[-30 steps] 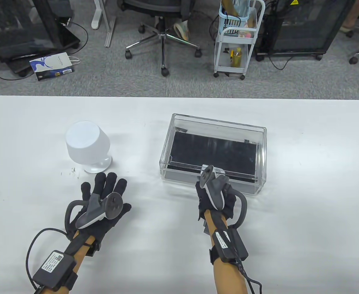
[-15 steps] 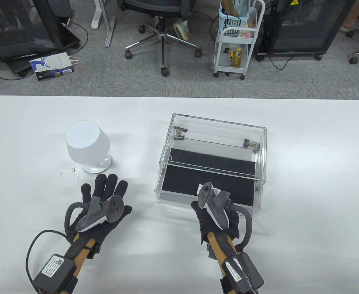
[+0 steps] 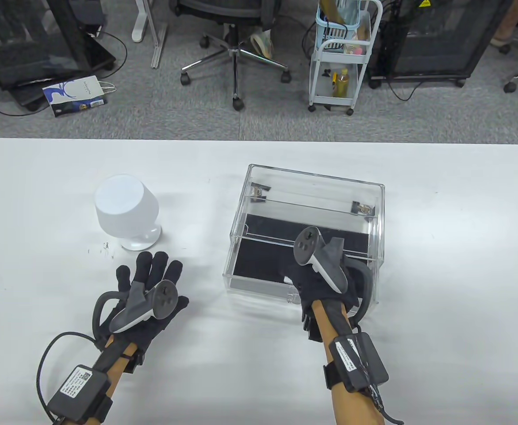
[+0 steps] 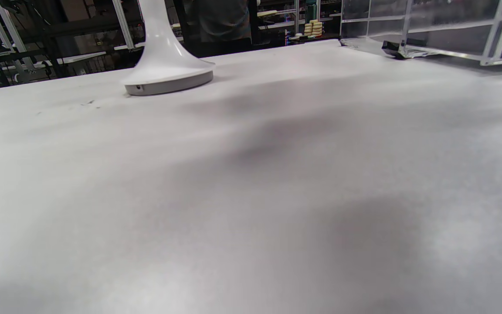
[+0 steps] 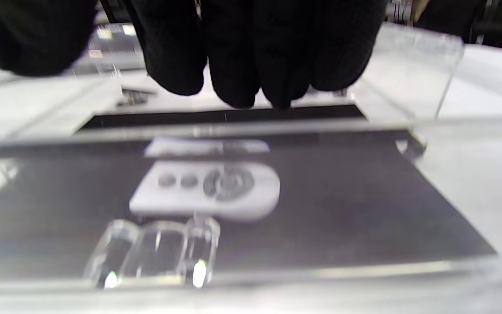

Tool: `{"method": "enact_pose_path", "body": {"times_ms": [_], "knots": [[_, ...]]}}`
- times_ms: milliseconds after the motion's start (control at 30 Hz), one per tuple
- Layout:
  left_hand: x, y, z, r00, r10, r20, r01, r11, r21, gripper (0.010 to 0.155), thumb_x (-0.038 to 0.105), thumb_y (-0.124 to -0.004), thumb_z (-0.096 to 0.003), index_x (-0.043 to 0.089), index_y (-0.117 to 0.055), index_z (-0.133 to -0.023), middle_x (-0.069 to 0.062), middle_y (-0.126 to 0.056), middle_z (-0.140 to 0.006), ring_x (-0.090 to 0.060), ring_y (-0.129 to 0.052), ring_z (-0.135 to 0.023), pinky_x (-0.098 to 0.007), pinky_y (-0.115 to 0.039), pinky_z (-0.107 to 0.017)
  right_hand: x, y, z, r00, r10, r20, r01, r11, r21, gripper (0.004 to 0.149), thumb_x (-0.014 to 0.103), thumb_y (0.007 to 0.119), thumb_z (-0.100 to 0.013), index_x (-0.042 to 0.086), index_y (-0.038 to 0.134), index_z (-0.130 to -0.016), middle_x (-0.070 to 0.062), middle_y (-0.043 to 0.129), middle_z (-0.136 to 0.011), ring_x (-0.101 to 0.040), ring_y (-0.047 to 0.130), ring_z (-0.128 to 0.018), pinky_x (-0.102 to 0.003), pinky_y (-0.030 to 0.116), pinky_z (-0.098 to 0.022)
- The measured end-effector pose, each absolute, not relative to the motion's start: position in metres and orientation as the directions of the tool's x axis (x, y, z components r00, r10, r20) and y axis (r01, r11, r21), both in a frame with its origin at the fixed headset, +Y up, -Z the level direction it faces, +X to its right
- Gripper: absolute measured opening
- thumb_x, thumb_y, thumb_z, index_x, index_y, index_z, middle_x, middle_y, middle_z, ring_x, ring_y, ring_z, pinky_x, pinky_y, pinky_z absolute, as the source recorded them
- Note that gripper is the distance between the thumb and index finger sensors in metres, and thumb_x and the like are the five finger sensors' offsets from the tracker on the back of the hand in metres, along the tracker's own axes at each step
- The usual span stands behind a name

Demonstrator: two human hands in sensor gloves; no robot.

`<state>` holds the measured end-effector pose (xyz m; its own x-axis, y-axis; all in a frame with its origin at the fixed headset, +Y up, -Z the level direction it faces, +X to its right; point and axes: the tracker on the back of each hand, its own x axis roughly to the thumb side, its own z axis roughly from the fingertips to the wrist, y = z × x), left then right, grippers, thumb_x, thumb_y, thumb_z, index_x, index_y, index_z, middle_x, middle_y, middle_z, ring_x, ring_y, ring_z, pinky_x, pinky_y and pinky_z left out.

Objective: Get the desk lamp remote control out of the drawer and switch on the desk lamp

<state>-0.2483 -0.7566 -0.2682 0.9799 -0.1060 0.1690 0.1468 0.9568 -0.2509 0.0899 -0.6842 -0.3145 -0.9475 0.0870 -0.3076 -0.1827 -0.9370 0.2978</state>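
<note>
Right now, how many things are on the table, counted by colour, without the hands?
White: 2, the lamp and the remote.
Clear: 1, the drawer box.
Total: 3.

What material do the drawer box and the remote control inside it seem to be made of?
Drawer box: probably clear acrylic, glossy; the dark liner shows through its walls, and the edges catch light. Remote control: apparently white matte plastic with grey buttons, though the picture is blurred.

Office chair (image 3: 236, 26), white cart (image 3: 340, 62), paper bag (image 3: 75, 94) on floor.
</note>
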Motion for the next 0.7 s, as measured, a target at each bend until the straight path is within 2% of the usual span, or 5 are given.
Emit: {"method": "enact_pose_path", "body": {"times_ms": [167,233,400,533,700], "knots": [[-0.25,-0.76,-0.271,0.98,-0.112,0.163,0.153,0.952,-0.265,0.075,0.073,-0.038,-0.0405,0.047,-0.006,-0.104,0.007,0.001,-0.119,-0.028,0.002,-0.115,-0.068,-0.015,-0.074,0.091,-0.704,-0.332,-0.926,0.005,-0.378,-0.168,-0.901,0.399,0.059,0.056,0.086,-0.042,0.04,0.072,-0.097,0.0,0.074,-0.111,-0.026,0.071,-0.106,-0.043,0.065,-0.076],[-0.25,-0.76,-0.271,0.98,-0.115,0.161,0.155,0.95,-0.271,0.075,0.073,-0.038,-0.0406,0.047,-0.006,-0.104,0.007,0.001,-0.119,-0.028,0.001,-0.115,-0.068,-0.015,-0.074,0.092,-0.71,-0.339,-0.919,-0.04,-0.391,-0.145,-0.889,0.433,0.061,0.054,0.087,-0.042,0.041,0.07,-0.099,-0.001,0.072,-0.113,-0.029,0.07,-0.107,-0.044,0.063,-0.077],[-0.252,-0.759,-0.272,0.982,-0.106,0.154,0.145,0.951,-0.272,0.075,0.073,-0.038,-0.0406,0.047,-0.007,-0.104,0.007,0.0,-0.119,-0.028,0.0,-0.115,-0.068,-0.015,-0.074,0.087,-0.723,-0.348,-0.907,-0.223,-0.358,0.011,-0.86,0.509,0.067,0.052,0.094,-0.038,0.045,0.067,-0.1,-0.003,0.071,-0.114,-0.031,0.075,-0.105,-0.045,0.068,-0.076],[-0.253,-0.763,-0.275,0.983,-0.108,0.15,0.148,0.947,-0.285,0.075,0.073,-0.038,-0.0406,0.047,-0.007,-0.104,0.007,0.0,-0.119,-0.028,0.0,-0.115,-0.068,-0.015,-0.074,0.085,-0.728,-0.35,-0.917,-0.192,-0.35,-0.022,-0.852,0.523,0.067,0.05,0.097,-0.036,0.045,0.071,-0.098,-0.003,0.075,-0.111,-0.03,0.078,-0.101,-0.046,0.071,-0.073],[-0.252,-0.763,-0.275,0.982,-0.112,0.152,0.153,0.944,-0.292,0.075,0.073,-0.038,-0.0406,0.047,-0.007,-0.104,0.007,0.0,-0.119,-0.028,0.0,-0.115,-0.068,-0.015,-0.074,0.088,-0.73,-0.349,-0.928,-0.121,-0.353,-0.08,-0.86,0.504,0.054,0.045,0.099,-0.036,0.041,0.082,-0.087,0.001,0.082,-0.097,-0.027,0.079,-0.095,-0.048,0.068,-0.073]]}}
